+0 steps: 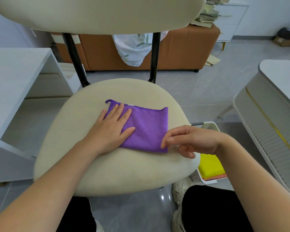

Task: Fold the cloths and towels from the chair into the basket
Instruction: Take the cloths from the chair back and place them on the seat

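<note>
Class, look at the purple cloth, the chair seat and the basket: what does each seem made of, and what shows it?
Purple cloth: likely microfibre, matte; fine ribbed weave, stitched edge.
Chair seat: cream fabric upholstery, perhaps suede-like, matte, softly padded.
Basket: apparently white plastic, smooth, with moulded lattice side.

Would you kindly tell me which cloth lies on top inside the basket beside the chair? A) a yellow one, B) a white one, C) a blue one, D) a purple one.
A: the yellow cloth lies uppermost in the basket, over an orange one, while the purple cloth is on the chair seat.
</note>
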